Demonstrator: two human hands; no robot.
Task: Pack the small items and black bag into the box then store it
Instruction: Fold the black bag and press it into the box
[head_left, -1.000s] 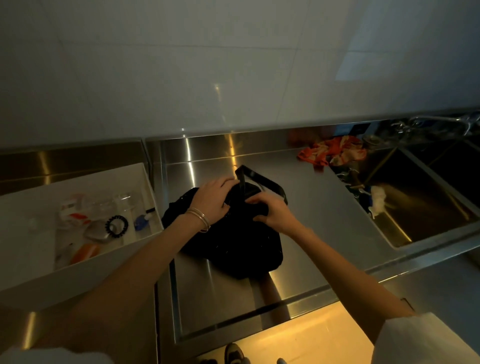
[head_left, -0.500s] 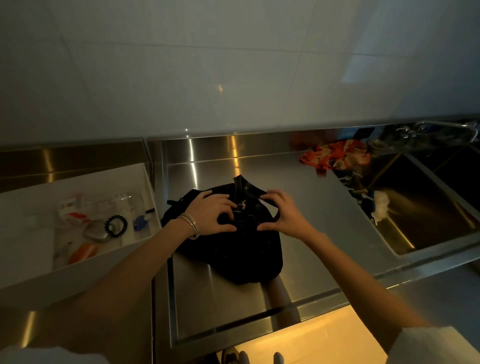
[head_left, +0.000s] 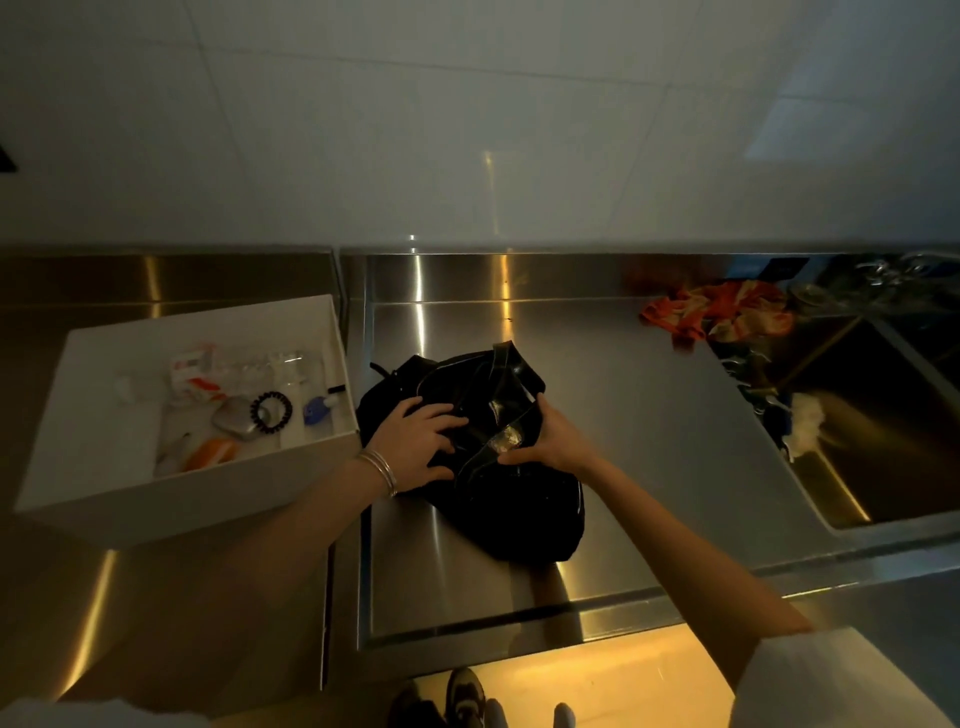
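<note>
Left hand (head_left: 415, 447) presses black bag (head_left: 524, 514) | right hand (head_left: 553, 441) grips strap (head_left: 506, 374)

The white box (head_left: 182, 512) is open on top; the small items (head_left: 234, 410) crowd its right half, while its left floor lies bare. The black bag (head_left: 519, 514) sits just beside the box's right wall, leaving only a thin gap there. The left hand (head_left: 415, 447) lies flat on the bag and the right hand (head_left: 553, 441) grips a fold of it, covering its near top. Bare steel counter (head_left: 649, 441) runs from the bag to the sink (head_left: 883, 499), back to the splashback and forward to the front edge. An orange cloth (head_left: 727, 312) fills the far corner by the sink.
</note>
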